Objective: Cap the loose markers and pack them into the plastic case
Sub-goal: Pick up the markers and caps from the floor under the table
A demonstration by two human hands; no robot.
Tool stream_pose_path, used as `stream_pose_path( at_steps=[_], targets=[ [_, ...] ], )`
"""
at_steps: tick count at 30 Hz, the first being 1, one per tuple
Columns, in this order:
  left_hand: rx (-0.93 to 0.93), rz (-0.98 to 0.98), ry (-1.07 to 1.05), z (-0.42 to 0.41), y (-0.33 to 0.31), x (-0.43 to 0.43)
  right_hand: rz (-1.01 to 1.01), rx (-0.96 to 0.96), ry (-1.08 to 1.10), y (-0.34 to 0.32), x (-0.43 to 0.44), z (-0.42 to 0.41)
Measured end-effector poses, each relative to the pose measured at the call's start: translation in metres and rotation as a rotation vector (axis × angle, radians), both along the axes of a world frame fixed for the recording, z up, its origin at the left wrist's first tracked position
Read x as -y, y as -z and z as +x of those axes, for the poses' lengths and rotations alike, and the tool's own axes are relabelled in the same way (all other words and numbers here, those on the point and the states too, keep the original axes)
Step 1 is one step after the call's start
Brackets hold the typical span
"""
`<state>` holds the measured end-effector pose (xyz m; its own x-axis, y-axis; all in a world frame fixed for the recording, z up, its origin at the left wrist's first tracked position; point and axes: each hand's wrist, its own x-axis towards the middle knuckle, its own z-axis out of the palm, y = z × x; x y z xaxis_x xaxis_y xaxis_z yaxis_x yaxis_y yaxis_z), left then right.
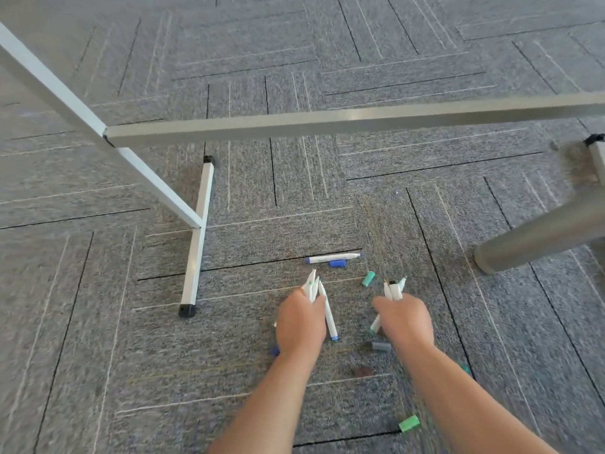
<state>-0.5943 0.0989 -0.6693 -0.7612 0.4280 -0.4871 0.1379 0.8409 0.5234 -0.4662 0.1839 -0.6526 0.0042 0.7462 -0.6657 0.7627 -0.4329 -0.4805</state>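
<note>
Grey carpet tiles (294,93) cover the floor under a white table frame (195,257). 1 uncapped blue marker (334,257) lies flat on the carpet, with a blue cap (338,264) just beside it on the near side. Nearer than that marker and to its left, the left hand (299,326) grips a bundle of white markers (311,286), fingers curled round them. Nearer and to its right, the right hand (406,322) clutches a second bunch of markers (394,290). A teal cap (369,278) lies between the blue marker and the right hand. A grey cap (381,346) and a green cap (409,423) lie nearer still, well apart.
</note>
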Motion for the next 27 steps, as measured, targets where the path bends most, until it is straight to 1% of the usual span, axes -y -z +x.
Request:
stream_pose_path(
  at_steps=[3,6,8,11,14,16,20,23,24,27],
  targets=[
    [-0.051,-0.148,0.149,0.009,0.014,-0.012,0.057,-0.056,-0.023,-0.003,-0.002,0.002],
    [-0.133,-0.244,0.297,0.017,0.017,-0.022,0.064,-0.108,-0.039,-0.009,-0.006,0.0],
    [-0.2,-0.273,0.356,0.02,0.017,-0.028,0.059,-0.118,-0.076,-0.01,-0.009,-0.001],
    [-0.199,-0.233,0.373,0.023,0.014,-0.035,0.061,-0.176,-0.078,-0.014,-0.014,-0.002],
    [-0.21,-0.095,0.357,0.023,0.003,-0.034,0.061,-0.228,-0.091,-0.02,-0.016,-0.003],
    [-0.258,-0.052,0.352,0.015,-0.008,-0.03,0.045,-0.273,-0.099,-0.02,-0.016,-0.005],
    [-0.344,-0.148,0.336,-0.024,-0.012,-0.009,0.005,-0.296,-0.127,-0.017,-0.012,-0.013],
    [-0.325,-0.216,0.376,-0.044,0.002,0.006,-0.013,-0.275,-0.169,-0.014,-0.009,-0.021],
    [-0.315,-0.213,0.396,-0.045,0.006,0.01,-0.023,-0.265,-0.182,-0.013,-0.009,-0.024],
    [-0.318,-0.198,0.44,-0.047,0.013,0.018,-0.094,-0.283,-0.124,-0.008,-0.007,-0.031]
  ],
)
